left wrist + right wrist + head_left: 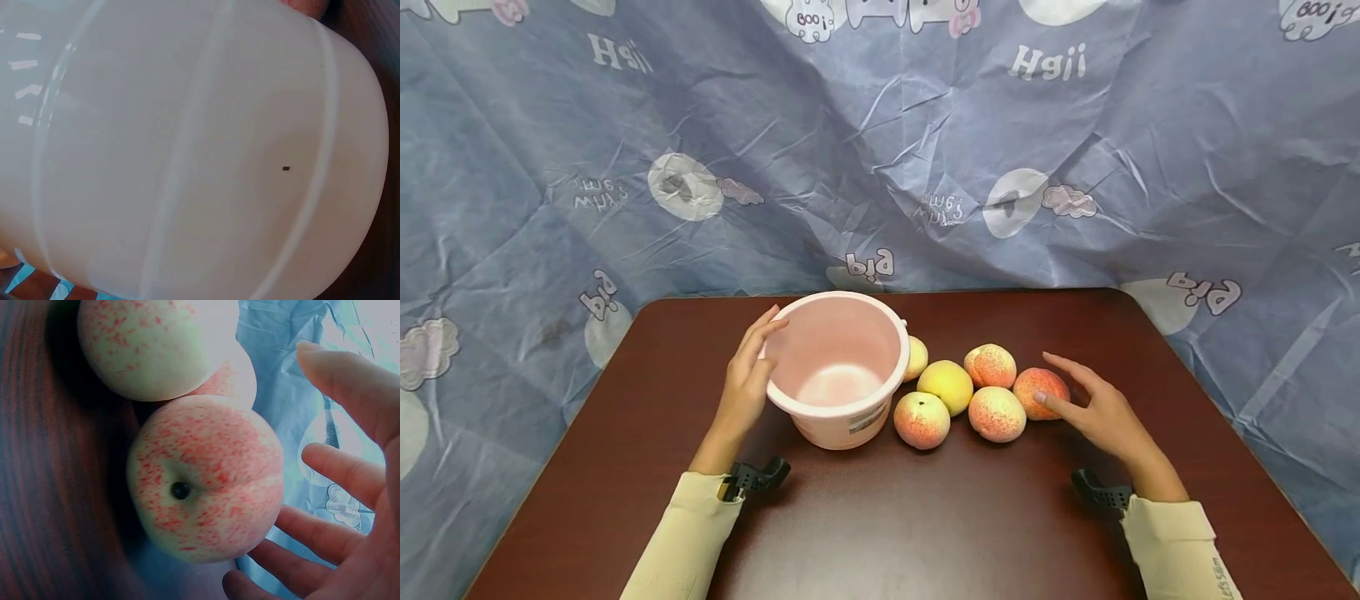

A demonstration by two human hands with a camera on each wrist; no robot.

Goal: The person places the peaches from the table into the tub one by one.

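Note:
A pale pink plastic bucket (pixel 838 429) stands upright on the table, its inside bare. My left hand (pixel 748 375) rests against its left side, the fairly straight fingers touching the rim. In the left wrist view, the ribbed bucket wall (pixel 206 150) fills most of the picture. My right hand (pixel 1101 412) is spread beside the rightmost peach (pixel 1041 393), the thumb in front of the fruit. The right wrist view shows that peach (pixel 209 481) near the parted fingers, with no grip on it. More peaches lie leftward, among them a speckled peach (pixel 997 414) and a yellow one (pixel 946 387).
A peach (pixel 922 420) lies close to the bucket's right side, and another (pixel 917 358) is partly hidden behind the bucket. Farther back sits a peach (pixel 992 365). The dark brown table (pixel 910 517) ends at a blue printed cloth (pixel 880 167).

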